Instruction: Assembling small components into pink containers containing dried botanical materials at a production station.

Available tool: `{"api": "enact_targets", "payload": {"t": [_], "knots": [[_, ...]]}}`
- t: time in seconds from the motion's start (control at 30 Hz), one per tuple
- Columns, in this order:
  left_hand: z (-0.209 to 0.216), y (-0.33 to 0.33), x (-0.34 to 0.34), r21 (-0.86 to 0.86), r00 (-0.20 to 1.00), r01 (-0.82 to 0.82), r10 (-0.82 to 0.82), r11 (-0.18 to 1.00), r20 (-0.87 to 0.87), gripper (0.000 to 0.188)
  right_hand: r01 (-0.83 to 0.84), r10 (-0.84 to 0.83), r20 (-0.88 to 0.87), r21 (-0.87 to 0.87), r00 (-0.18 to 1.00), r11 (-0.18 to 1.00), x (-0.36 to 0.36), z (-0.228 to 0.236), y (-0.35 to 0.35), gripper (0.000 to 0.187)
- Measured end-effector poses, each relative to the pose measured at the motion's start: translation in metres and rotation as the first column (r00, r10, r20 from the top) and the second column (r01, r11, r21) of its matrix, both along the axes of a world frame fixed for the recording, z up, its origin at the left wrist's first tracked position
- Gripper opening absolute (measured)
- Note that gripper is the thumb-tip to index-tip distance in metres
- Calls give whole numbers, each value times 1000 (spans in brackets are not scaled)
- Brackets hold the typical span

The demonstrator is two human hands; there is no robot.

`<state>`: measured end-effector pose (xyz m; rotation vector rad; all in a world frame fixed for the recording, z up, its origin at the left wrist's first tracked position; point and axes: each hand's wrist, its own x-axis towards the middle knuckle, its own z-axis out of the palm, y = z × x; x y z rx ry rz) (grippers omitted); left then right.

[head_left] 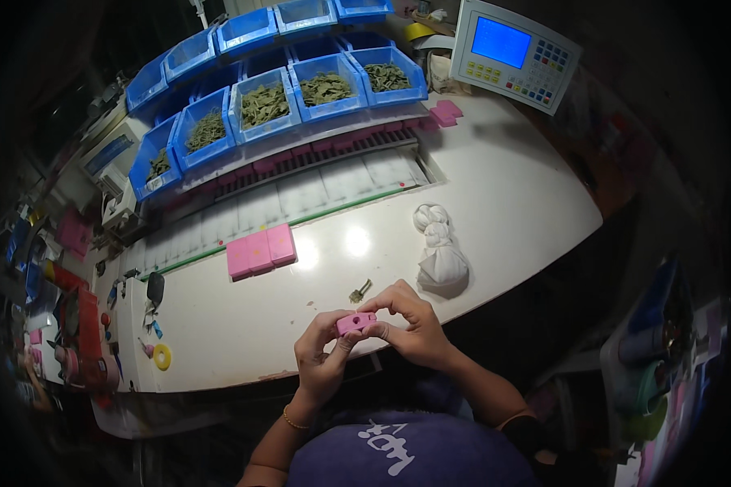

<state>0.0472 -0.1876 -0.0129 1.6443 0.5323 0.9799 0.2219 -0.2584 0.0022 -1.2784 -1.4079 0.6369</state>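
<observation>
- Our forearms angle in toward each other, with the left hand [321, 357] and right hand [414, 331] meeting nearer to us and left of the white knotted cloth bundle [443, 264], fingers kinda curled.
- The small pink rectangular block [347, 326] sits between them, also nearer and left of the bundle, a dark round hole showing in its face.
- Grip-wise, we've got both hands' thumbs and fingers pinched on the block, one hand per end.
</observation>
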Motion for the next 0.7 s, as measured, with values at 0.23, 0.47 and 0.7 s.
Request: {"api": "enact_targets", "payload": {"t": [0.23, 0.47, 0.7], "knots": [[12, 4, -4, -268, 997, -76, 68, 960, -39, 27, 60, -55, -88, 58, 995, 997, 8, -4, 7, 41], [2, 5, -7, -26, 986, -126, 122, 992, -112, 22, -52, 40, 65, 182, 997, 982, -4, -4, 11, 37], [9, 6, -6, 358, 913, -221, 321, 907, -251, 23, 36, -127, 265, 324, 956, 945, -10, -14, 12, 38]]}}
